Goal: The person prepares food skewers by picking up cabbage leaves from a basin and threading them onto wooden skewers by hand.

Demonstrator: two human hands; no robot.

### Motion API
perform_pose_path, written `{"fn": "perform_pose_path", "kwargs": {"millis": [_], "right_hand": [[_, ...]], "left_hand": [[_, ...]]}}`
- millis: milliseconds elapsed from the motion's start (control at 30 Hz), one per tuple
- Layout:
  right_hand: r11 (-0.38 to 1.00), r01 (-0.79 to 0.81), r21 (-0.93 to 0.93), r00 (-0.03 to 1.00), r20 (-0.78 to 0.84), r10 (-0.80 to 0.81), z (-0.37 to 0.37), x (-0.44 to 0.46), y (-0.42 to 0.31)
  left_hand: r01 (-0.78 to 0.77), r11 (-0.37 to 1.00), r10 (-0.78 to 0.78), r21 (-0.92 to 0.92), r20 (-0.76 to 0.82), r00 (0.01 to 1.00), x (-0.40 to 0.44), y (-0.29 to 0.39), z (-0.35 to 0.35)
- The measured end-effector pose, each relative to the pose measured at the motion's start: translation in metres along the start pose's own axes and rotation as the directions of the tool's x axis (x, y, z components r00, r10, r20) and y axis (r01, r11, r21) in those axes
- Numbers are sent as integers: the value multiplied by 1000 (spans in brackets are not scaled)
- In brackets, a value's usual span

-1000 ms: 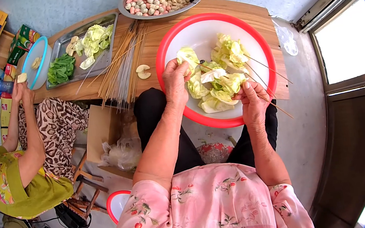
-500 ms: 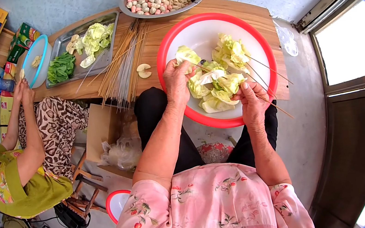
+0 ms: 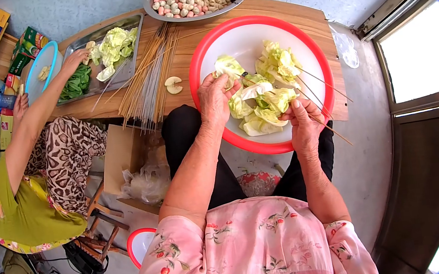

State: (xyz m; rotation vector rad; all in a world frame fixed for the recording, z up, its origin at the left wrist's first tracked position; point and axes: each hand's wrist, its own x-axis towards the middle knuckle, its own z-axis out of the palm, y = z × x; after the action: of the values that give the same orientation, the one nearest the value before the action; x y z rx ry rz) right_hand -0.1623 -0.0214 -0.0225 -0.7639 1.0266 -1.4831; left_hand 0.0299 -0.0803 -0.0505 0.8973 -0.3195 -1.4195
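Observation:
My left hand [image 3: 215, 97] pinches a pale green lettuce leaf [image 3: 228, 67] over the left side of a white basin with a red rim [image 3: 198, 58]. Between the thumb and fingers of my right hand [image 3: 306, 123] is a wooden skewer [image 3: 338, 133], its bare end pointing to the lower right. Lettuce threaded on this skewer reaches from my right hand towards my left; the leaves overlap, so I cannot tell exactly where its tip lies. Farther back in the basin rests more lettuce [image 3: 276, 61] on other skewers, whose ends cross the right rim.
Loose skewers [image 3: 149, 74] and a pale slice [image 3: 173, 85] lie left of the basin. A metal tray [image 3: 130, 79] holds greens. Behind stands a metal bowl [image 3: 158, 18] of mixed pieces. On the left, a co-worker's hand [image 3: 74, 62] reaches to the tray, near a blue-rimmed basin [image 3: 54, 53].
My left hand and its leaf have shifted slightly; my right hand stays nearly still. The co-worker has moved one hand from beside the blue-rimmed basin to the metal tray.

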Motion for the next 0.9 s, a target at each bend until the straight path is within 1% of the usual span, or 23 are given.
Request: {"fn": "perform_pose_path", "kwargs": {"millis": [333, 400, 533, 733, 833, 900], "right_hand": [[1000, 2, 1, 1000, -1, -2, -1, 1, 3], [1000, 7, -2, 1000, 5, -7, -2, 1, 4], [1000, 6, -9, 1000, 14, -6, -1, 0, 2], [1000, -18, -2, 1000, 12, 18, -3, 1, 1], [1000, -27, 6, 999, 25, 27, -5, 2, 1], [999, -43, 1, 999, 32, 43, -7, 3, 1]], "left_hand": [[20, 1000, -20, -12, -1, 1000, -4, 4, 3], [39, 999, -38, 2, -19, 999, -4, 5, 5], [25, 999, -24, 26, -32, 999, -4, 4, 4], [47, 999, -47, -3, -35, 998, -4, 6, 4], [38, 999, -37, 17, -30, 999, -3, 6, 3], [39, 997, -36, 72, -46, 998, -3, 7, 3]]}}
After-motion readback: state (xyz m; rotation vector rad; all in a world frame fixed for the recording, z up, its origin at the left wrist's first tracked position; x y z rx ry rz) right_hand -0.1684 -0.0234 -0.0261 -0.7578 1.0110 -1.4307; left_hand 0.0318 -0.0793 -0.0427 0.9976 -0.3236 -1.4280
